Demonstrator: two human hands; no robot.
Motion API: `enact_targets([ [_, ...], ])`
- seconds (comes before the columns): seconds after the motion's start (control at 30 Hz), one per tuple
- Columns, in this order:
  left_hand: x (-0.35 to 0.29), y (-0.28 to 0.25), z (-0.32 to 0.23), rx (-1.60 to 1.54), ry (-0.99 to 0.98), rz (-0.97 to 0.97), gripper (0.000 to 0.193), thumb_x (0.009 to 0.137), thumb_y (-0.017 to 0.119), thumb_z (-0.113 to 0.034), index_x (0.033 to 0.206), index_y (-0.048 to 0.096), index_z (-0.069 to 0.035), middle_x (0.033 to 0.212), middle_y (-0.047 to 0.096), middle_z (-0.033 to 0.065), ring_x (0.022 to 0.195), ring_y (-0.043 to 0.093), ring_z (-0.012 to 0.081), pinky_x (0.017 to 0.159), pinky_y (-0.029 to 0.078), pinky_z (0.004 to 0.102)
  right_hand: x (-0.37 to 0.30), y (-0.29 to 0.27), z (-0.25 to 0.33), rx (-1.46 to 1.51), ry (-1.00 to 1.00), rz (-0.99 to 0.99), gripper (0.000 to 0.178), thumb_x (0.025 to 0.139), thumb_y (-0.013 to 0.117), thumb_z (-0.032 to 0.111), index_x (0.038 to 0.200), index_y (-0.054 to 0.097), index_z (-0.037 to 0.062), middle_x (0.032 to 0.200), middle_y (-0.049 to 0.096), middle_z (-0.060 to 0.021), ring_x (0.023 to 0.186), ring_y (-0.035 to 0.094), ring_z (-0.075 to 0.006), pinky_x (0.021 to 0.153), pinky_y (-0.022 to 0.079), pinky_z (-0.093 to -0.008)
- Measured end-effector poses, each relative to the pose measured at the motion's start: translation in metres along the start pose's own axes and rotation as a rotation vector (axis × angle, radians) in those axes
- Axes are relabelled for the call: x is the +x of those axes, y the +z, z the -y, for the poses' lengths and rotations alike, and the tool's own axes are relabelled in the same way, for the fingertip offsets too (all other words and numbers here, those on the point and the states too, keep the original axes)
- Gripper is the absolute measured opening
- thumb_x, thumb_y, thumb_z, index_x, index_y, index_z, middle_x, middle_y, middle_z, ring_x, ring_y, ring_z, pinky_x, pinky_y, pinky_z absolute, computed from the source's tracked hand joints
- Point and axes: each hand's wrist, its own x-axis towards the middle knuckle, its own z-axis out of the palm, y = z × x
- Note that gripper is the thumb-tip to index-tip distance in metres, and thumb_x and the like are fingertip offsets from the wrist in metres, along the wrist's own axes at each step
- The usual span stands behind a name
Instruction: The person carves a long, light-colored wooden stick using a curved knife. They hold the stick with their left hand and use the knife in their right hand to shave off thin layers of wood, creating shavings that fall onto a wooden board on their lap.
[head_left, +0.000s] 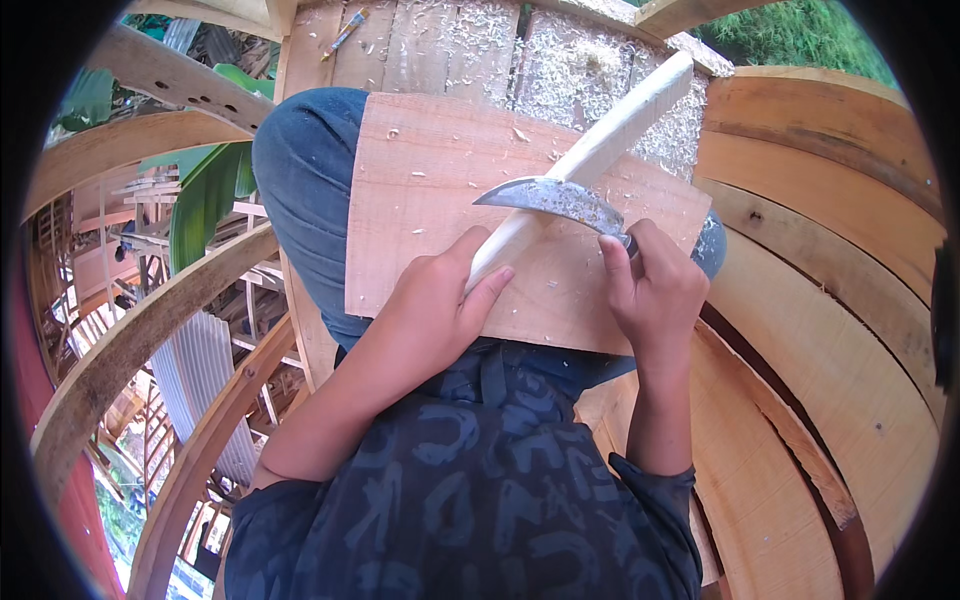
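My left hand (447, 290) is closed around the near end of a long pale strip of wood (622, 122), which slants up and away to the right. A curved knife (553, 197) with a worn grey blade lies across the strip near its middle, its tip pointing left. My right hand (655, 285) grips the knife's dark handle, mostly hidden by the fingers. Under both hands a flat wooden board (440, 210) rests across my lap, with a few curled shavings on it.
Beyond the board, wood shavings (580, 75) cover the planks (415, 50). A small slim coloured packet or tube (345, 33) lies there at the far left. Curved wooden planks (800, 340) rise on the right. Wooden beams (150, 330) cross on the left, with a corrugated sheet (205, 390) below.
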Motion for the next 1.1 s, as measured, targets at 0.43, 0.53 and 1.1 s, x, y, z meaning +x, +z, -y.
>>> enact_targets([
  [0.43, -0.006, -0.012, 0.003, -0.094, -0.081, 0.108, 0.023, 0.095, 0.057, -0.018, 0.103, 0.054, 0.003, 0.069, 0.058, 0.0254, 0.066, 0.06, 0.0417, 0.061, 0.045, 0.0416, 0.022, -0.031, -0.079, 0.094, 0.3, -0.37, 0.034, 0.1, 0.052, 0.03, 0.079, 0.06, 0.0044, 0.052, 0.049, -0.0125, 0.045, 0.047, -0.0211, 0.045, 0.035, -0.0357],
  [0.53, -0.003, -0.01, 0.005, -0.138, -0.092, 0.14, 0.024, 0.095, 0.057, -0.019, 0.105, 0.055, 0.003, 0.069, 0.058, 0.0252, 0.065, 0.06, 0.0404, 0.061, 0.045, 0.0409, 0.012, -0.008, -0.027, 0.012, 0.052, -0.083, 0.034, 0.094, 0.06, 0.031, 0.073, 0.054, 0.0045, 0.054, 0.052, -0.0105, 0.046, 0.052, -0.0261, 0.046, 0.039, -0.0372],
  [1.1, -0.007, -0.006, -0.003, -0.081, -0.163, 0.13, 0.028, 0.094, 0.058, -0.019, 0.112, 0.055, 0.002, 0.067, 0.057, 0.0261, 0.062, 0.06, 0.0416, 0.058, 0.045, 0.0412, 0.043, -0.023, -0.044, -0.064, 0.254, 0.033, 0.036, 0.09, 0.064, 0.036, 0.072, 0.053, 0.0073, 0.057, 0.054, -0.0111, 0.05, 0.056, -0.0286, 0.049, 0.043, -0.0373],
])
